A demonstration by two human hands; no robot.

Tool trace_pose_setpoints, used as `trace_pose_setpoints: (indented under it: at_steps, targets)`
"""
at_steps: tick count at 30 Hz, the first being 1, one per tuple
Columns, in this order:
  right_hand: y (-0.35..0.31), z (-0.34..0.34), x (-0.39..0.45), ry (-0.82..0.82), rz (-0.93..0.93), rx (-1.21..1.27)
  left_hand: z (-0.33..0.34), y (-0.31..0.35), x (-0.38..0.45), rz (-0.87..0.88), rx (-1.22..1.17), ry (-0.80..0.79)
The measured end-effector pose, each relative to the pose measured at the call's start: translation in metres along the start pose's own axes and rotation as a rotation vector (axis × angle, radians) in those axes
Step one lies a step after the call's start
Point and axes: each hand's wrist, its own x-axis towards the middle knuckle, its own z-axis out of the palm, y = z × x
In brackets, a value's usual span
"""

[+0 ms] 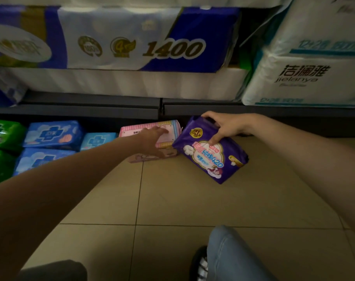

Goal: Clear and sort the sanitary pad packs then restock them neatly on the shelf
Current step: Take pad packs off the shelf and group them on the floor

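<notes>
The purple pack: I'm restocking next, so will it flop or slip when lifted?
The purple pack probably gives a little: its wrapper dents under the right hand. The glossy film may be slippery. It looks light, since one hand holds it tilted.

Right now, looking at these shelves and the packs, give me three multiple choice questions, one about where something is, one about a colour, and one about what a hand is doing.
1. Where is the pink pack relative to the purple pack?
A. To its left
B. On top of it
C. On the upper shelf

2. What colour are the packs at the far left of the low row?
A. Red
B. Green
C. Yellow

3. What is the right hand doing?
A. Hanging idle
B. Resting flat on the floor
C. Gripping the purple pack

Answers:
1. A, the pink pack sits just left of the purple one, where the left hand reaches.
2. B, those wrappers are bright green, beside the blue packs.
3. C, its fingers curl over the top edge and its thumb presses the front.
</notes>
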Motion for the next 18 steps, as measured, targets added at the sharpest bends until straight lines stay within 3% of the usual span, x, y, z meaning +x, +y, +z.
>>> trace_pose_setpoints:
  at_steps: [3,6,8,13,18]
  targets:
    - [0.001,-0.001,-0.005,-0.071,0.01,0.154,0.003,0.009,-0.002,0.069,-0.479,-0.036]
    - [0.002,-0.01,-0.011,-0.115,0.027,0.289,0.001,0.012,0.001,0.138,-0.58,-0.085]
    - [0.001,-0.014,-0.013,-0.118,0.028,0.288,0.0,0.012,0.005,0.139,-0.503,-0.068]
    - [-0.001,-0.013,-0.005,-0.051,0.068,0.023,0.001,0.007,0.008,0.016,0.028,0.101]
    - [0.0,0.012,0.009,0.085,-0.022,-0.609,0.014,-0.016,0.002,-0.144,0.217,-0.007]
